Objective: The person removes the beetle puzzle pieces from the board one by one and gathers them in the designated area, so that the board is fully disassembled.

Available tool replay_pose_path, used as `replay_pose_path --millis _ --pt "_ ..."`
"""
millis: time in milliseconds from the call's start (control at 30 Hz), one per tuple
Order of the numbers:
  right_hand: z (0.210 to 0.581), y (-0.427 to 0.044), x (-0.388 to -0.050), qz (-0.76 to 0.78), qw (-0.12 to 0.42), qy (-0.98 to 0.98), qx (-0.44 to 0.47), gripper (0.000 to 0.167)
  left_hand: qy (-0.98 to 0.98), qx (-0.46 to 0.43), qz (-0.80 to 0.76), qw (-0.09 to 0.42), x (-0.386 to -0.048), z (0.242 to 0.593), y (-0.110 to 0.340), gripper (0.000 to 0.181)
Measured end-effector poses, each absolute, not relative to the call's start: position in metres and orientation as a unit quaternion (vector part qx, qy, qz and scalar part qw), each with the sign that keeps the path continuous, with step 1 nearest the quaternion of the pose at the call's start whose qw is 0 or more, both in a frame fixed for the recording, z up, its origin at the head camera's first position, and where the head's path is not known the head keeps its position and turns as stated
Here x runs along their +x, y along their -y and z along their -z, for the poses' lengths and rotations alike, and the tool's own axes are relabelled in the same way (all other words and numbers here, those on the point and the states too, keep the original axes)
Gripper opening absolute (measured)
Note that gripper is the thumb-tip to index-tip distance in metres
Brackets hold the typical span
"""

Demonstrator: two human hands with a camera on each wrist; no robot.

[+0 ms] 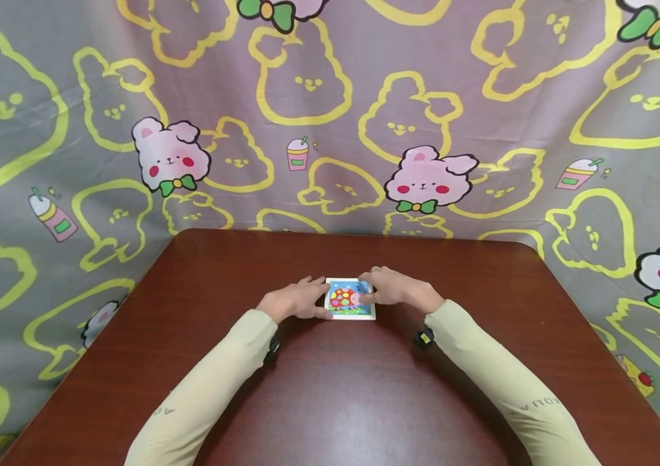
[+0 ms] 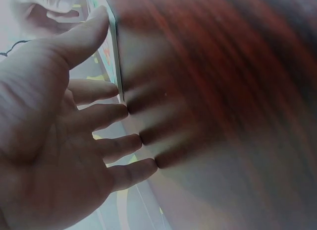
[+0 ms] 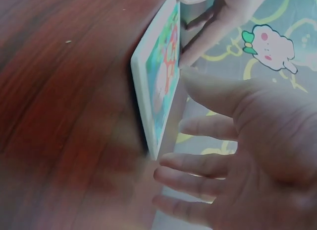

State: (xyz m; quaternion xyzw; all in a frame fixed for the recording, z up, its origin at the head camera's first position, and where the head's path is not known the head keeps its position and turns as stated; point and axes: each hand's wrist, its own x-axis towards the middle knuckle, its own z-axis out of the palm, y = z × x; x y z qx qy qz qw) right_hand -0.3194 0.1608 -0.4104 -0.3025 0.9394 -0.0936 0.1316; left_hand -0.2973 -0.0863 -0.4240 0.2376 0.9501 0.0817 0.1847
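A small white-framed picture board [image 1: 343, 298] lies flat on the brown table, showing a spotted red ladybug on blue and green. My left hand [image 1: 297, 299] is at its left side, the thumb at the near left corner. In the left wrist view the fingers of the left hand [image 2: 59, 121] are spread and fairly straight, some tips on the tabletop. From the right, my right hand [image 1: 390, 286] reaches over the board's right part, its thumb above the picture. The right wrist view has the right hand [image 3: 237, 145] with extended fingers beside the board [image 3: 142, 86].
The brown table [image 1: 353, 382] has rounded far corners. Behind it hangs a grey curtain [image 1: 330, 142] printed with yellow outlines and pink rabbits. Dark wrist devices, including one under the right sleeve [image 1: 424, 338], hang close above the table.
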Motion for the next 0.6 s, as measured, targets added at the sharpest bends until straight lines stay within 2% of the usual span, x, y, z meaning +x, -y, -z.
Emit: replay_pose_path --millis 600 --pt "0.418 -0.139 -0.331 0.182 0.079 -0.924 -0.326 0.045 -0.951 0.227 -0.076 0.194 -0.297 0.422 0.085 0.080"
